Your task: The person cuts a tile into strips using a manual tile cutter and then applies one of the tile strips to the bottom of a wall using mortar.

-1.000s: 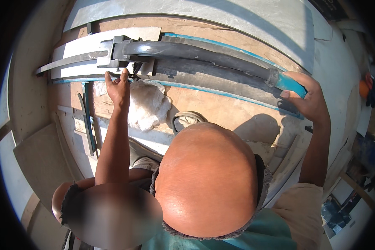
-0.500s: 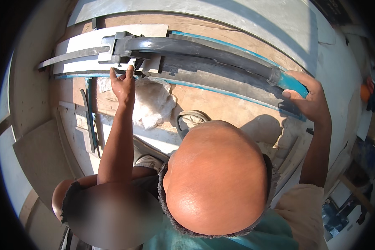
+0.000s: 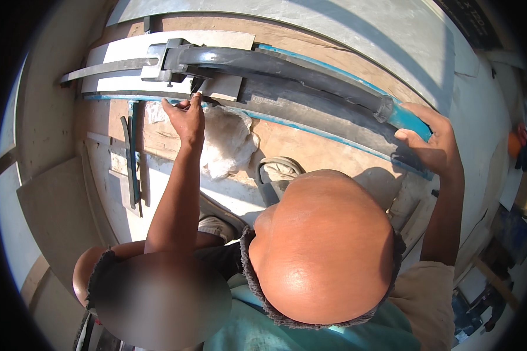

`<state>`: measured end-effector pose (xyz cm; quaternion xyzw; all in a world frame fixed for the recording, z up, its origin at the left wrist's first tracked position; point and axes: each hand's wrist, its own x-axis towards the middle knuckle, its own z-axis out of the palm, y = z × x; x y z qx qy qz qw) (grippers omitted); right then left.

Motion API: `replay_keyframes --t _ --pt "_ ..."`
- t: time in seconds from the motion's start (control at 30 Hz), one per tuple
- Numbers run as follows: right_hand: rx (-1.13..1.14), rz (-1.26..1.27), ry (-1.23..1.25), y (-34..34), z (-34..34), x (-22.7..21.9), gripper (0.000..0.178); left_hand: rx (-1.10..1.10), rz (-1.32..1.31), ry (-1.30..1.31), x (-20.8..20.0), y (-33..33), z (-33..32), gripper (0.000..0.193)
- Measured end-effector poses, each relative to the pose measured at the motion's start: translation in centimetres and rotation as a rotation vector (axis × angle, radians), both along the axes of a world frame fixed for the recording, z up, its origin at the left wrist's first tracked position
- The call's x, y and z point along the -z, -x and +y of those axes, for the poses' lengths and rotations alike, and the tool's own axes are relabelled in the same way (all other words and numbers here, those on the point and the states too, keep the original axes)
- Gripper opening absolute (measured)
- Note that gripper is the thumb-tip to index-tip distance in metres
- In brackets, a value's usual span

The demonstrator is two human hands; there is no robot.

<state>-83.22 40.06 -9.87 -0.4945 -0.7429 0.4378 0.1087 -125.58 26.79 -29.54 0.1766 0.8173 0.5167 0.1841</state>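
A manual tile cutter with a long dark handle (image 3: 287,75) and teal rails lies across the work area. My right hand (image 3: 436,137) is wrapped around the teal grip (image 3: 411,121) at the handle's right end. Toward the left, the cutter head (image 3: 168,61) rides on a flat metal guide bar (image 3: 102,71). Beneath the head a white tile (image 3: 114,50) rests on the cutter bed. My left hand (image 3: 187,123) is at the bed's near edge just below the head, thumb and forefinger apart, the other fingers partly curled.
A crumpled white plastic bag (image 3: 225,140) lies just in front of the cutter, near a sandalled foot (image 3: 275,169). A large grey slab (image 3: 357,29) lies beyond it. Left of the bag is a dark bar with teal edging (image 3: 133,158); a grey board (image 3: 61,205) leans further left.
The view has shifted slightly, so the cutter's left part and my left hand appear further right. My right hand keeps its hold on the grip, and the handle looks nearly unmoved.
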Motion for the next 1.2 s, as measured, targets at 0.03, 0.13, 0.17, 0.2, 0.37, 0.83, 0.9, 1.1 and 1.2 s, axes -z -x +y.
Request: replay_keyframes --t 0.03,0.13,0.17,0.2,0.37,0.83,0.9,1.1,1.2 --pt "0.018 0.006 0.038 0.2 0.0 0.0 0.045 0.016 -0.002 -0.012 0.1 0.1 -0.1 0.102" --pt "0.008 -0.014 -0.001 0.3 0.0 0.5 0.046 0.016 0.06 0.031 -0.1 -0.6 -0.2 0.105" --pt "0.017 -0.016 0.007 0.5 0.0 0.5 0.046 0.051 0.004 0.057 -0.5 -0.8 -0.2 0.111" --pt "0.024 -0.014 0.016 0.8 -0.1 0.5 0.046 0.045 0.006 0.06 -0.5 -0.8 -0.2 0.112" --pt "0.036 -0.008 0.074 2.2 -0.1 -0.2 0.042 0.025 0.008 0.096 -1.0 -1.2 0.1 0.113" --pt "-0.035 -0.035 -0.02 5.6 0.3 -0.1 0.043 0.009 -0.016 0.056 -0.8 -1.2 0.2 0.104" --pt "-0.044 -0.036 0.004 6.2 0.5 0.0 0.043 0.012 -0.028 0.049 -0.7 -1.2 0.3 0.103" --pt "-0.057 0.003 0.066 7.6 0.9 0.5 0.044 0.015 -0.039 0.031 -0.8 -1.1 0.2 0.102" --pt "-0.072 -0.014 0.074 8.5 1.2 0.3 0.043 0.012 -0.039 0.068 -1.4 -1.5 0.4 0.102"
